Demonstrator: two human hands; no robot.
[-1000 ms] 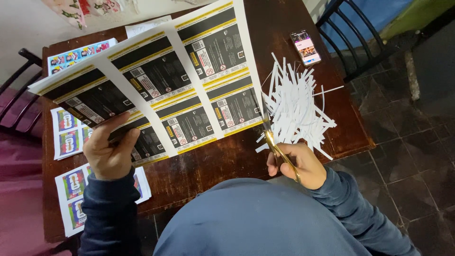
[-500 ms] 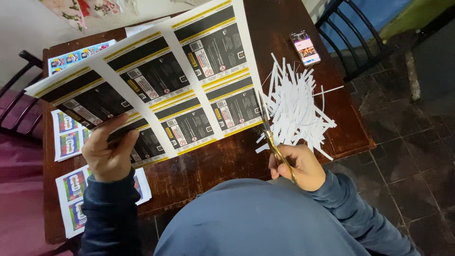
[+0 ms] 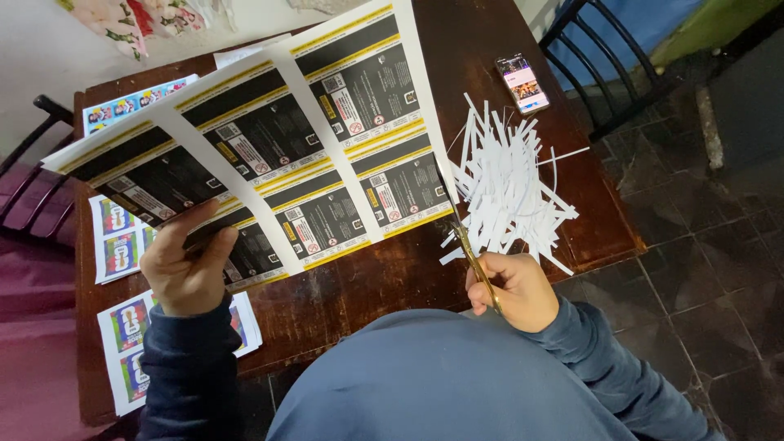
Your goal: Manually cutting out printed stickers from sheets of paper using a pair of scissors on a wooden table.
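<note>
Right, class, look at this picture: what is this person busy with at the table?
A person in a blue top is cutting a large printed sheet of black and yellow labels. The left hand holds the sheet up by its near edge, while the right hand works a pair of scissors along the sheet's right side. A pile of white paper strips lies on the wooden table beside the cut. A phone and smaller colourful printed sheets also rest there.

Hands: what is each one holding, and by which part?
Left hand grips the printed label sheet at its lower edge; right hand holds scissors by the handles.
</note>
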